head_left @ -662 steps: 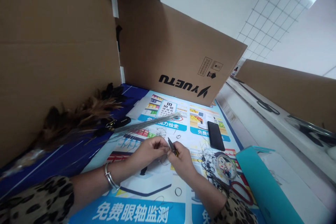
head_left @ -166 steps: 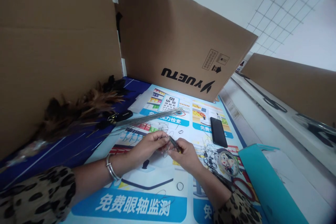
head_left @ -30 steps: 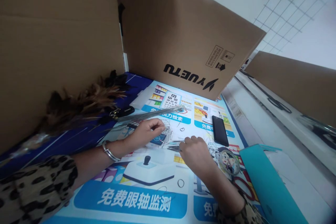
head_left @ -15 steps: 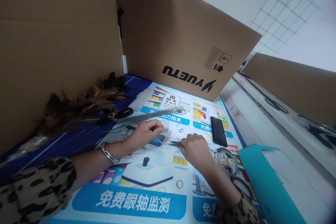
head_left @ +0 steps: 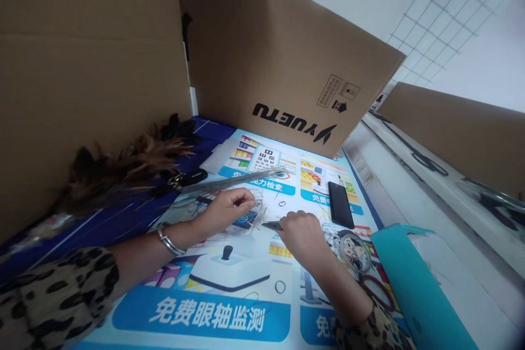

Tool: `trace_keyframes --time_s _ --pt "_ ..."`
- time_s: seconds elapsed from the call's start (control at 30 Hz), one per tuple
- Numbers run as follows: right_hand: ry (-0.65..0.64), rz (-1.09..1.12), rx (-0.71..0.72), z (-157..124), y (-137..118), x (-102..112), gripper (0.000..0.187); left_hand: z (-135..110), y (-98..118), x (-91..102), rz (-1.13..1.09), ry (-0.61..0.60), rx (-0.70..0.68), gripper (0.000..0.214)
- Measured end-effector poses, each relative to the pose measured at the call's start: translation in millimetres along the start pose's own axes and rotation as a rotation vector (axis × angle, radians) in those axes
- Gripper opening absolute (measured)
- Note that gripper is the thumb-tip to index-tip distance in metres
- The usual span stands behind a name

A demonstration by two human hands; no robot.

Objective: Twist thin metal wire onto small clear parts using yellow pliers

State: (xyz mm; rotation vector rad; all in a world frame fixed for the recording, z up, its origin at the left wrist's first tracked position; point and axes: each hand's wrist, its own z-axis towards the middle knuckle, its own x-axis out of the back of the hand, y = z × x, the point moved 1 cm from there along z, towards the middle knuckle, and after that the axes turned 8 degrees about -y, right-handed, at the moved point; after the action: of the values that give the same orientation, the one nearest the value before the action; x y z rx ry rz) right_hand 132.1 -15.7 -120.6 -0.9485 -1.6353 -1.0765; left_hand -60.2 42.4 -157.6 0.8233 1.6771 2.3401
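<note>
Seen from the head camera, at the centre of the frame, the left hand [head_left: 229,209] is curled. Its thumb and fingertips pinch a tangle of thin wire [head_left: 255,212] low against the printed poster [head_left: 213,314], seemingly to steady it. Just to the right, the right hand [head_left: 302,231] is closed round small pliers [head_left: 271,225], tips aimed at that wire. Straight wire rods [head_left: 238,180] lie just above, handy. A phone [head_left: 340,205] sits right of centre and a feather duster [head_left: 131,164] at left, both aside.

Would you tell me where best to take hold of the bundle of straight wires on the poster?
Pinch the bundle of straight wires at its middle, just beyond the left hand, coming from above: it lies flat on the poster, and its right end seems to fan loose.
</note>
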Motion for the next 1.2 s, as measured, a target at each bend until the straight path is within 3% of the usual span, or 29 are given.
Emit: trace_keyframes --time_s 0.23,0.43,0.6,0.8,1.03,1.2 --pt "0.102 0.107 -0.114 0 12 -7 0.025 2 -2 -1.7 -0.012 -0.096 -0.01 0.019" --pt "0.196 0.268 -0.158 2 7 -16 0.024 0 7 -4.0 0.006 -0.156 -0.061 0.017" --pt "0.184 0.302 -0.168 3 3 -21 0.026 -3 14 -6.1 0.016 -0.17 -0.151 0.015" --pt "0.201 0.311 -0.186 3 0 -24 0.027 -2 7 -9.0 -0.032 -0.192 -0.146 0.013" --pt "0.21 0.354 -0.153 4 -2 -27 0.022 -4 8 -10.0 -0.053 -0.172 -0.101 0.012" --pt "0.148 0.574 -0.02 8 6 -31 0.022 -4 13 -6.9 -0.119 -0.204 -0.12 0.013"
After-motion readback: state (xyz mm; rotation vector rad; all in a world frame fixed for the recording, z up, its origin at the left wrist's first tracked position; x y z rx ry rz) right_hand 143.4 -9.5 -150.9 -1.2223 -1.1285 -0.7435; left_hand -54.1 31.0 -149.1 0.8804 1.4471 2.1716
